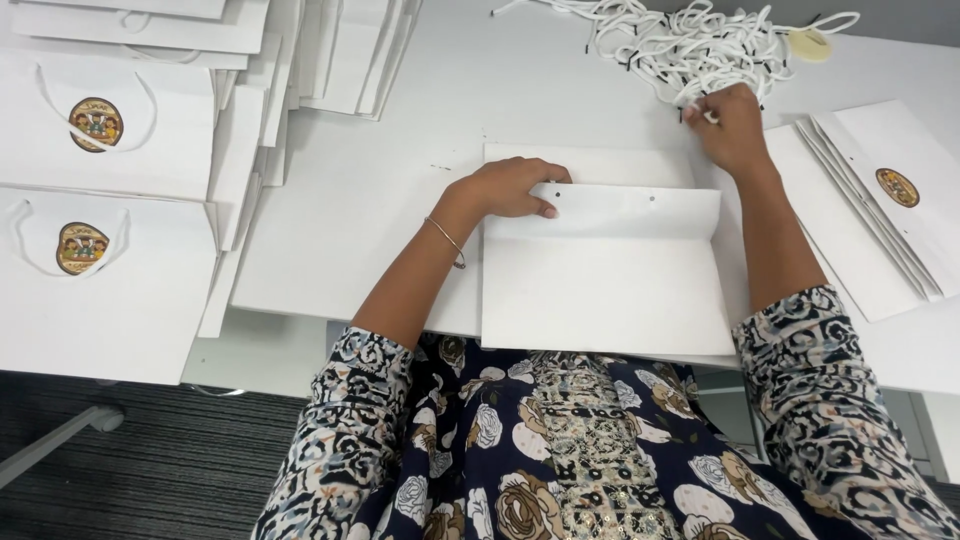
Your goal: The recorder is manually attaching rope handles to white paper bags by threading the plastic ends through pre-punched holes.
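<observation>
A flat white paper bag lies on the white table in front of me, its top flap folded over with small punched holes. My left hand rests on the bag's upper left corner and presses it down. My right hand reaches to the far right, with its fingers pinched on a white cord from the pile of cords. A thin bangle is on my left wrist.
Finished white bags with round emblems and cord handles are stacked at the left. More flat bags lie fanned at the right. Another stack stands at the back. A small round yellowish object sits by the cords.
</observation>
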